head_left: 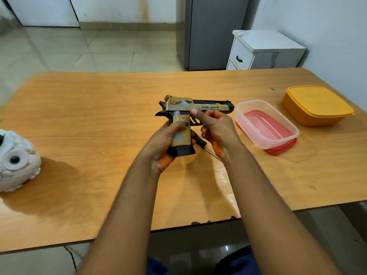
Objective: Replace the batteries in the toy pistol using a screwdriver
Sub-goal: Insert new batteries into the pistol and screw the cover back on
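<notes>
The fingers (183, 124) of the left hand (161, 143) are curled round the grip of a toy pistol (185, 116), holding it above a wooden bench (89, 126) with the barrel pointing to the right. The pistol is worn gold and black, and lettering runs along its slide. The right hand (217, 129) is at the trigger area, its fingers bent, with one fingertip (193, 111) touching the frame just under the slide. A screwdriver (204, 144) with a black handle and a thin metal shaft shows between the two hands, below the pistol; whether the right hand holds it or it lies on the bench cannot be told.

To the right on the bench sits a clear plastic container (266, 124) resting on its red lid (282, 148). Farther right is an orange lidded box (317, 106). At the left edge stands a white owl figurine (16, 161). Beyond the bench are a tiled floor (89, 50), a small white drawer cabinet (264, 50) and a grey refrigerator (214, 32).
</notes>
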